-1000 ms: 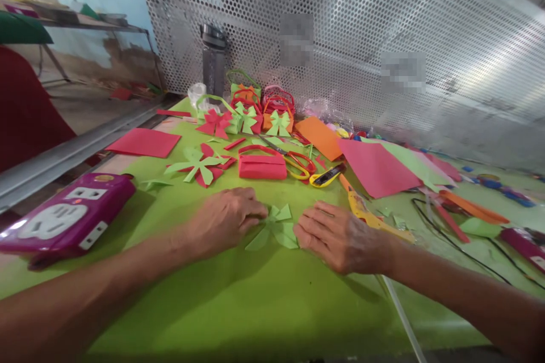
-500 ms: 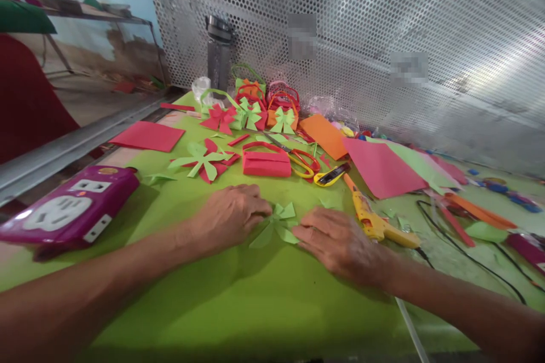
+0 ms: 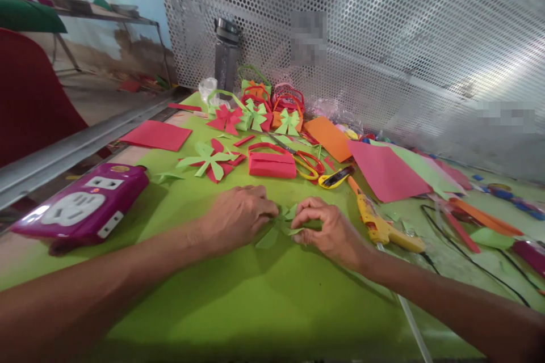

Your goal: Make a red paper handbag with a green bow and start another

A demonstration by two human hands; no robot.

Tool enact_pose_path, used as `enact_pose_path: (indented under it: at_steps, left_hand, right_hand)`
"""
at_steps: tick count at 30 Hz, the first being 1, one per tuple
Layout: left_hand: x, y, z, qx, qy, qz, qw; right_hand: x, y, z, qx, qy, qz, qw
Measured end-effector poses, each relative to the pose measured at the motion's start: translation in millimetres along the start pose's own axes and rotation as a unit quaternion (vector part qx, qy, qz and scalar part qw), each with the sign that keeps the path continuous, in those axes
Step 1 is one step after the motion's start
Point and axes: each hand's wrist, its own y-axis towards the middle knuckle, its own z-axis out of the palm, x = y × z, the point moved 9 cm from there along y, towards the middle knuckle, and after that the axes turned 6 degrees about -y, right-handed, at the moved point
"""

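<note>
A light green paper cutout with several petal-like strips [image 3: 268, 237] lies on the green tabletop between my hands. My left hand [image 3: 240, 216] is closed at its left side, its fingers pinching a strip there. Thumb and fingertips of my right hand [image 3: 334, 232] pinch the tip of a strip on the right, lifting it slightly. Just beyond is a small red paper bag [image 3: 272, 164] with a handle. Left of it, a green petal cutout [image 3: 207, 160] rests on a red one [image 3: 217, 173]. A yellow glue gun [image 3: 374, 224] lies right of my right hand, a glue stick at its back.
Scissors [image 3: 309, 164] and a yellow utility knife [image 3: 336, 177] lie beyond my hands. A purple power strip [image 3: 85, 204] sits at left. Finished paper bags with bows [image 3: 255, 116] and a bottle [image 3: 226, 54] stand at the back. Coloured sheets [image 3: 385, 170] and a cable [image 3: 472, 261] are at right.
My right hand has gone from lying flat by the cutout to pinching a strip and raising its tip. My left hand keeps its hold. The view has shifted slightly.
</note>
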Motion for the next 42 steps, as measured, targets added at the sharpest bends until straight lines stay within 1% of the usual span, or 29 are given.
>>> enact_pose_path:
  at_steps: [6,11,21,27,33,36,42]
  left_hand:
    - [-1,1,-0.5,0.004,-0.001,-0.004,1.0]
    - [-1,1,-0.4,0.005,-0.007,-0.006,1.0]
    - [-2,1,-1.2,0.009,0.003,-0.006,1.0]
    - [-4,1,-2.5,-0.001,-0.012,0.007,1.0]
    - [-4,1,-1.2,-0.021,-0.04,0.023,0.999]
    - [-5,0,-1.7,-0.029,-0.047,0.037,0.998]
    - [-9,1,-2.6,-0.027,-0.038,0.057,0.997]
  right_hand:
    - [1,2,0,-0.003,0.051,-0.004,0.999]
    - [3,2,2,-0.01,0.059,-0.004,0.998]
    - [7,3,5,-0.004,-0.066,0.046,0.997]
    - [8,5,6,0.0,-0.106,0.073,0.992]
    - [8,10,5,0.005,-0.141,0.076,0.987]
    - [9,12,6,0.017,-0.157,0.086,0.984]
    - [12,17,6,0.037,-0.178,0.1,0.978]
